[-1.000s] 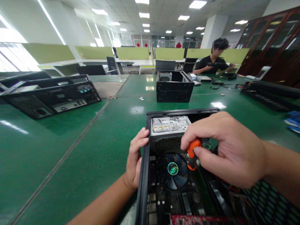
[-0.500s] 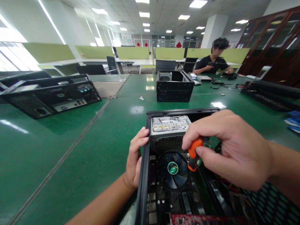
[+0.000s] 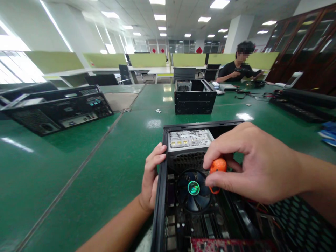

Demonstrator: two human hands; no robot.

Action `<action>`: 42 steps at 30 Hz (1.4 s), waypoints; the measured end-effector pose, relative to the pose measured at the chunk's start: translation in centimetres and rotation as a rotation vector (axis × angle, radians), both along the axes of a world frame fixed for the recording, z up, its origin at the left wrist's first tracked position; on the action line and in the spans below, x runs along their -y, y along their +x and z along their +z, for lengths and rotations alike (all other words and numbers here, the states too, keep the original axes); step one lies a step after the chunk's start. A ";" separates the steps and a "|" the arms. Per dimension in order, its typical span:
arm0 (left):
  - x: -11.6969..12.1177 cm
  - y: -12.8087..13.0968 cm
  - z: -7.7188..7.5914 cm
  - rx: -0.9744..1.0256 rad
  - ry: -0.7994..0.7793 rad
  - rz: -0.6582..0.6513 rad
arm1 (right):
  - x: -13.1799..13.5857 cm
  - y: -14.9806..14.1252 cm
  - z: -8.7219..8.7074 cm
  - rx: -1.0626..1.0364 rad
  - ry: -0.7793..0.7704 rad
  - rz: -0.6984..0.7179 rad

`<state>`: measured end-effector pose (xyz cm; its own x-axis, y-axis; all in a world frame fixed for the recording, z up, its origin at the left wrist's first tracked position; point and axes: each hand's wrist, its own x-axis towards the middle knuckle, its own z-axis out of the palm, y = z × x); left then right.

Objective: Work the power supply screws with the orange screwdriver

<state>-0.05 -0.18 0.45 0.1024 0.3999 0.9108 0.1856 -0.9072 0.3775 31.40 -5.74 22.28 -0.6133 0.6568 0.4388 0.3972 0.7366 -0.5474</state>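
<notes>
An open black computer case lies in front of me on the green table. My left hand grips its left edge, fingertips over the rim. Between the thumb and fingers of my right hand is the orange handle of a screwdriver, held upright inside the case; its tip is hidden below. Just left of it sits a round CPU fan with a shiny centre sticker. Beyond the fan is a power supply with a worn silver label. A red circuit board shows at the bottom.
Another black case stands farther back, and one more computer case lies to the left. A person works across the table at the right, near cables and parts. Dark panels and a blue item are at the right.
My right thumb and fingers have shifted around the screwdriver handle, which now stands more upright. My left hand stays on the case edge. The other person's hand has risen slightly.
</notes>
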 end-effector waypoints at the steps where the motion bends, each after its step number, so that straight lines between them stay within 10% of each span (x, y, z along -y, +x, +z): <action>1: 0.0 0.0 -0.1 0.002 -0.002 -0.001 | 0.0 0.0 0.0 0.008 -0.006 0.013; 13: 0.4 0.5 0.6 -0.002 0.000 -0.007 | 0.6 0.5 0.4 0.070 -0.030 -0.036; 22: 0.4 -0.1 -0.5 -0.019 -0.028 0.003 | -0.3 0.3 0.5 0.021 0.224 -0.370; 42: 0.3 -0.2 -0.7 0.010 -0.050 -0.017 | -0.9 0.1 -0.8 0.041 0.175 -0.373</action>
<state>-0.20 -0.50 -0.28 0.1011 0.4429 0.8909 0.1662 -0.8904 0.4238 31.47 -4.80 21.48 -0.3667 0.7549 0.5438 0.6735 0.6186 -0.4047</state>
